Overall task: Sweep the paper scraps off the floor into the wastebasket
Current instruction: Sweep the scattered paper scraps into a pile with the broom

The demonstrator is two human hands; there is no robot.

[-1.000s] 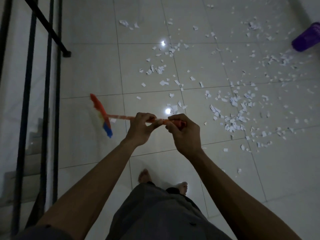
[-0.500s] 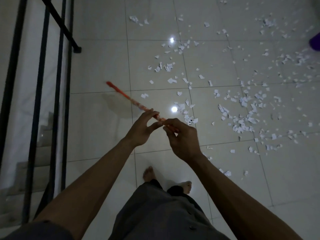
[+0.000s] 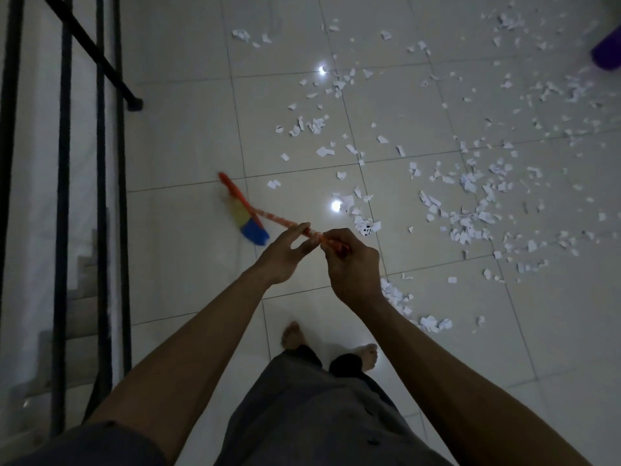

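Grips broom [image 3: 247, 215] in curled right hand [image 3: 353, 264], pinches its handle with left hand [image 3: 285, 257]; seemingly leaves almost all paper scraps [image 3: 467, 227] unswept, wastebasket [image 3: 606, 57] well apart.

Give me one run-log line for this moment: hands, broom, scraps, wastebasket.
left hand pinches broom handle | right hand grips handle end | broom head blurred, left of paper scraps strewn on floor | wastebasket upper right edge

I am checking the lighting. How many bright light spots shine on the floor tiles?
2. One light spot is farther off, among the paper scraps; the other is nearer, just beyond the broom handle. None seems hidden.
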